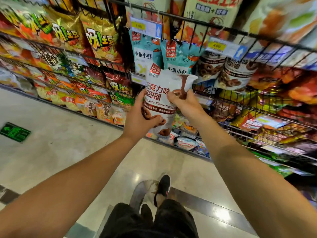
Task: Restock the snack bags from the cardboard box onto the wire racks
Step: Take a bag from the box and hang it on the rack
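I hold a white chocolate-doughnut snack bag [163, 86] upright in front of the wire racks [240, 30]. My left hand [140, 117] grips its lower left side, thumb across the printed doughnuts. My right hand [184, 102] pinches the bag's right edge near the brown drip picture. Matching doughnut bags [235, 74] stand on the rack just right of it, behind a price tag. Teal fish-and-shrimp bags [178, 55] hang directly behind the held bag. The cardboard box is out of sight.
Gold and orange chip bags [101, 42] fill the racks to the left. Mixed red and orange packs [283, 93] crowd the right shelves. Lower baskets [188, 141] hold small packets near the floor. My feet [163, 188] stand on pale tile, with a green exit marker [15, 132] at left.
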